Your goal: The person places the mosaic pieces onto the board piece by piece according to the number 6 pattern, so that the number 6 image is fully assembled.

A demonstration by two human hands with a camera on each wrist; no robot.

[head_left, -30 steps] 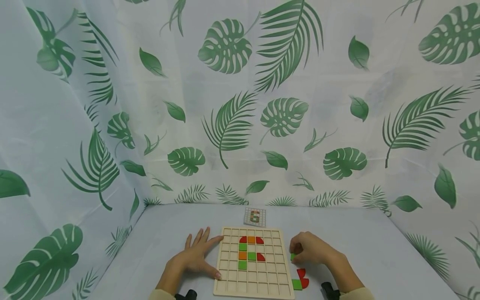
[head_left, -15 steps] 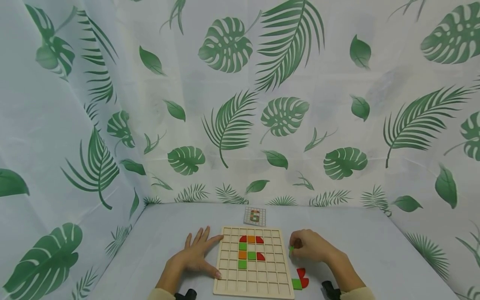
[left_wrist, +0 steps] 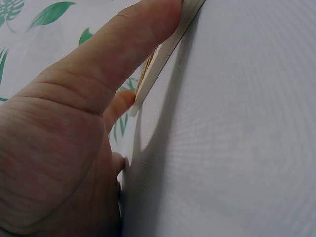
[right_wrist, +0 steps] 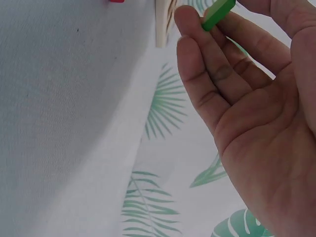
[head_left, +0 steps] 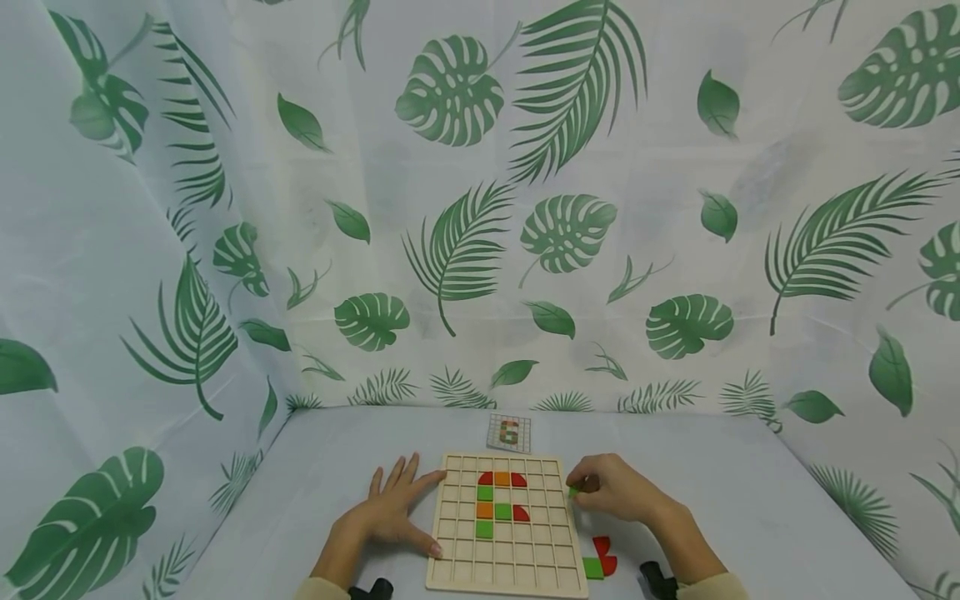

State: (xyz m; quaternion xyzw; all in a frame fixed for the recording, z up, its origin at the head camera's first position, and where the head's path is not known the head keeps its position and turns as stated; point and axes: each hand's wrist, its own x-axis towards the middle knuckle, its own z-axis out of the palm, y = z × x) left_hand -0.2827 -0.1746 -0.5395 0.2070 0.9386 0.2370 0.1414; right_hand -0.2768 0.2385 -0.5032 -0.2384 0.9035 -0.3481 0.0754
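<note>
A wooden grid board (head_left: 507, 575) lies on the table with red, orange and green tiles set in several of its squares. My left hand (head_left: 390, 510) is spread along the board's left edge, its thumb and index finger touching the rim; the left wrist view shows the thumb (left_wrist: 143, 29) against the wooden side. At the board's right edge, my right hand (head_left: 618, 490) pinches a green tile (right_wrist: 218, 14) between thumb and fingers, lifted off the table. On the board, a green tile (head_left: 502, 512) sits between an orange tile (head_left: 485, 510) and a red rounded tile (head_left: 521, 513).
Beside the board's lower right corner lie a loose green tile (head_left: 593, 568) and red rounded tiles (head_left: 609, 565). A small pattern card (head_left: 509, 433) with a coloured figure lies behind the board. A leaf-print curtain (head_left: 480, 250) encloses the table at the back and sides.
My right hand has picked the green tile up from beside the board and moved it left and away from me, up to the board's right edge. The left hand stays in place.
</note>
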